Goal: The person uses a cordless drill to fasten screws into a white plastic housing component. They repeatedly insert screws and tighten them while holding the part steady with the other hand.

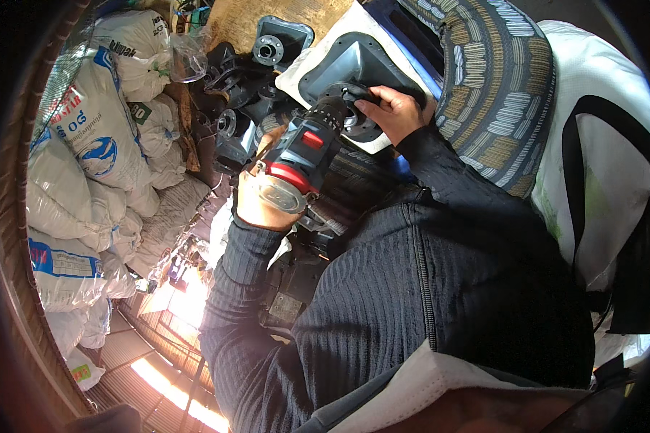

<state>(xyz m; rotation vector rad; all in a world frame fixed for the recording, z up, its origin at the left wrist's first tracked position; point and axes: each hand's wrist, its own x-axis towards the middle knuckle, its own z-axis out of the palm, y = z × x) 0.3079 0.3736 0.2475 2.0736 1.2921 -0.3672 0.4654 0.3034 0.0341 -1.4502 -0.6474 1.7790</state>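
Note:
My left hand [256,206] is wrapped round a cordless drill [307,144] with a grey body, a red ring and a black chuck. Its chuck points away from me, up against a round dark flange [339,94]. That flange sits on a grey piece [365,61] with a wide, flared, rounded-square end. My right hand [393,112] grips the flange's right edge, thumb and forefinger close together near the chuck. The drill's tip, and whatever it meets, is hidden behind the chuck. The grey piece rests against a white panel [404,50].
Another grey flanged piece [282,43] lies at the far side, with several dark ones left of the drill. White printed sacks [101,123] are piled at the left. A patterned cushion [495,79] curves along the right, beside a large white bag [599,166] with black straps.

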